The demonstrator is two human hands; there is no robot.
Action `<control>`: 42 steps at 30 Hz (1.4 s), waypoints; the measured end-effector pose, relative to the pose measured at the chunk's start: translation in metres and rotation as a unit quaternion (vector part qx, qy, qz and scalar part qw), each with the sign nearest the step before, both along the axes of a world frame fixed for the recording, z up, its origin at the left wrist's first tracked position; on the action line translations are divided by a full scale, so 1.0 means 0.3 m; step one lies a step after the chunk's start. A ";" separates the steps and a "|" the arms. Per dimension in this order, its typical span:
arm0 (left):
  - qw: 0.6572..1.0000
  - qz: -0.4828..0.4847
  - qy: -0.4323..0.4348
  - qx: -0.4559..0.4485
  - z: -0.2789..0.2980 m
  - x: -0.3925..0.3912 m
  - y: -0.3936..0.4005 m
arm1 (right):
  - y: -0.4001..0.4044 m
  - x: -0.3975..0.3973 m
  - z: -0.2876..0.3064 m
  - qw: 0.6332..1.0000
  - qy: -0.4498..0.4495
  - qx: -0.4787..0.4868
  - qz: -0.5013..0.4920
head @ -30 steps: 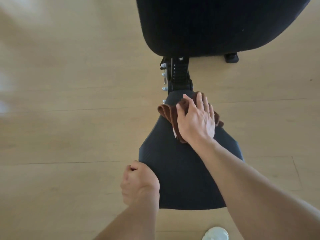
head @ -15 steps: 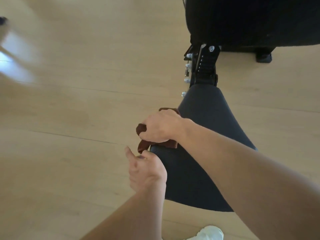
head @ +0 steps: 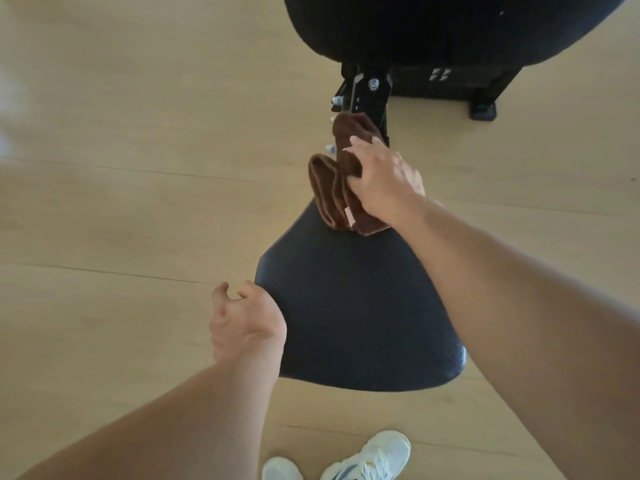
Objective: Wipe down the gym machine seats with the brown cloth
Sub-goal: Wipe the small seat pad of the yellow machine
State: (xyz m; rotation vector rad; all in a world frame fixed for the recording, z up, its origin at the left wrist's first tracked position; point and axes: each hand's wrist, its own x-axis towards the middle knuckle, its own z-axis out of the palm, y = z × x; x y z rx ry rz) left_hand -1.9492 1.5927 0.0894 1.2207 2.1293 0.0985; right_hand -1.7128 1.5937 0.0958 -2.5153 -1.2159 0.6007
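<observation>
The brown cloth (head: 341, 188) lies bunched in folds at the narrow far end of the dark seat (head: 349, 306), part of it draped over the seat's left edge and part reaching up toward the black bracket (head: 363, 95) that joins the seat to the machine. A small pale tag shows on one fold. The right hand (head: 384, 181) is laid over the cloth, its grip closed on the fabric, thumb tucked into the folds and fingers curled across the top. The forearm stretches back over the right side of the seat. The left hand (head: 244, 320) sits at the seat's near left corner, fingers loosely curled with nothing between them; whether it touches the edge I cannot tell. Beyond the bracket looms a large black pad (head: 433, 26). Pale wooden floor (head: 121, 168) lies all around, and two white trainers (head: 367, 459) show at the bottom.
</observation>
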 end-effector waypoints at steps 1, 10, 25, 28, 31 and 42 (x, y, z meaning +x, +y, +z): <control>1.000 -0.002 -0.002 0.000 0.000 -0.001 -0.001 | -0.033 0.020 -0.008 1.000 0.004 0.013 -0.020; 1.000 0.003 -0.016 0.012 -0.010 -0.004 0.000 | -0.515 -0.113 0.054 0.961 0.137 -0.011 -0.241; 0.998 -0.031 -0.058 0.014 -0.038 -0.020 0.002 | -0.821 -0.543 -0.048 0.969 -0.031 0.170 -0.179; 0.990 -0.043 -0.134 -0.009 -0.040 -0.048 0.005 | -0.752 -0.587 -0.036 0.977 -0.022 0.198 -0.081; 0.965 -0.074 -0.243 -0.060 -0.055 -0.086 0.025 | -0.645 -0.630 -0.023 0.986 -0.021 0.167 0.016; 0.973 -0.042 -0.135 -0.182 -0.167 -0.596 -0.389 | -0.193 -0.468 -0.015 0.998 -0.059 -0.024 0.007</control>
